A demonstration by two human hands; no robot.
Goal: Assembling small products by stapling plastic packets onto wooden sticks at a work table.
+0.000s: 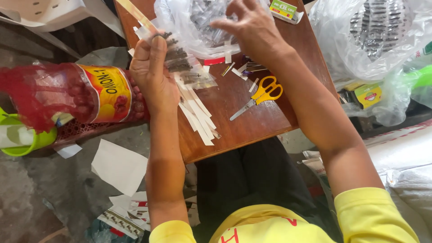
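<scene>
From the head view, your left hand (150, 74) is closed around a stack of small clear packets (180, 60) above the wooden table's (252, 121) left edge. Your right hand (249, 27), fingers spread and holding nothing, hovers at the clear plastic bag (189, 22); yellow-handled scissors (261, 94) lie just beside the white paper strips (198, 117)

Scissors (263, 93) are lying on the table (252, 121), right of the paper strips (198, 118) that are fanning out below the left hand (153, 72). A plastic bag (198, 22) is sitting behind them, under the right hand (252, 29), and a net sack (67, 96) is lying left of the table
</scene>
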